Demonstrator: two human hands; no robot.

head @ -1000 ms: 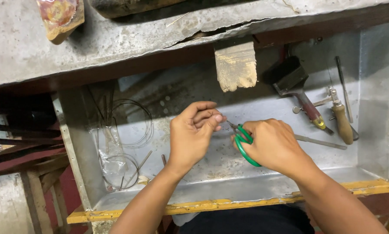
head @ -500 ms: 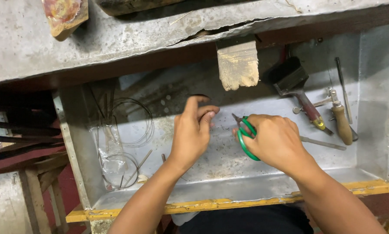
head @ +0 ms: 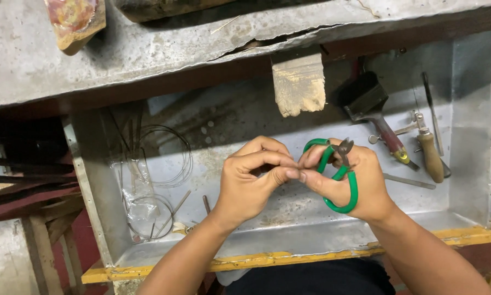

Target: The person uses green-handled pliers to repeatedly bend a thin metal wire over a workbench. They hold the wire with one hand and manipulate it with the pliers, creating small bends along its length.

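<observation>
My right hand (head: 360, 183) grips green-handled cutters (head: 338, 173), with the small dark jaws pointing up above the knuckles. My left hand (head: 253, 183) is curled, its fingertips pinched against the right hand's thumb and forefinger over something too small to make out. Both hands hover above the middle of a metal drawer tray (head: 475, 180) with a yellow front edge.
Coils of thin wire (head: 163, 155) and a clear plastic bag (head: 141, 213) lie at the tray's left. A brush (head: 374, 112), a wooden-handled tool (head: 430, 155) and thin metal rods (head: 432, 112) lie at the right. A worn wooden peg (head: 299, 84) juts from the grey bench (head: 147, 49) above.
The right hand has turned the cutters so their jaws point up instead of towards the left hand. Both hands have drawn together, fingertips now touching.
</observation>
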